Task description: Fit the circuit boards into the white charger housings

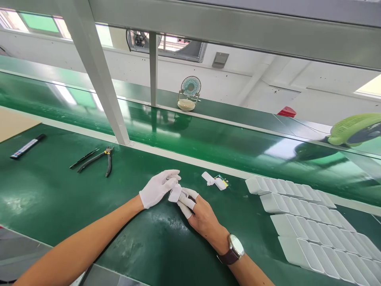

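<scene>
Holds a small white piece (175, 194) with 2 hands at once, over the dark green bench (143, 246), near the middle of the view. Brings thumb and fingers of the gloved left hand (160, 188) nearly together on it from the upper left. Grasps from the lower right with the right hand (202, 216), fingers bent closely around it in white finger covers (187, 203). Impossible to make out exact fingertip contact, or anything hidden behind the fingers.

Looks partway through handling this piece, judging by the grip from 2 sides; not set down yet. Leaves untouched, just beyond the right hand, 1 group of loose white parts (220, 184) with a small circuit board (225, 183), perhaps work yet to do. Keeps 4 rows of white casings (318, 228) at the right, well apart from the grip; impossible to judge whether finished or waiting. Uses no tool now: leaves pliers (109, 163), tweezers (85, 158) and a marker (28, 147) lying off to the left.
</scene>
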### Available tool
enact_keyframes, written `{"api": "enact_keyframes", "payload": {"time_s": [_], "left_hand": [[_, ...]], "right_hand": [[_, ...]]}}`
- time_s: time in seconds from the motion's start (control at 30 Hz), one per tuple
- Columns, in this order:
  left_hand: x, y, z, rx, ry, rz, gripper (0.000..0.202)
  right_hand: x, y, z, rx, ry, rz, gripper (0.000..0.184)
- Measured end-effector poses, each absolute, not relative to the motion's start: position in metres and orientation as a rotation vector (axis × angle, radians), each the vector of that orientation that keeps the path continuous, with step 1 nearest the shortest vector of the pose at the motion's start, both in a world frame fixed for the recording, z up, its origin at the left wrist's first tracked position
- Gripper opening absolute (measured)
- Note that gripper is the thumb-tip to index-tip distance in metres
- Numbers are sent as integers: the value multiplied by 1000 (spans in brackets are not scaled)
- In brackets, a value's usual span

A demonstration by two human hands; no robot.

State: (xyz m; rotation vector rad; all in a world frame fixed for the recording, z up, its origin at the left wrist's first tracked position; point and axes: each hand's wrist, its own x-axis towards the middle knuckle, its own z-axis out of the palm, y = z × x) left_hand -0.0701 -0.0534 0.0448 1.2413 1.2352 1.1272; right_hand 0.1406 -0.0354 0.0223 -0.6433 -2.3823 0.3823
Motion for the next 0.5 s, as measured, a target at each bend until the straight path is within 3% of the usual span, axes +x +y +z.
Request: {"api": "enact_keyframes", "payload": {"time_s": [0.3,0.43,0.5], "left_hand": [[-73,-54,43,1323,1191,1100,56],[-70,-56,40,1370,1194,1147,53],[-64,-59,39,1477,1249,1184,67]], "right_hand": [[135,-38,25,-689,-2288,517,37],[133,-35,25,-819,-1992,903,29],[134,-32,27,-901,-1716,1204,30]]}}
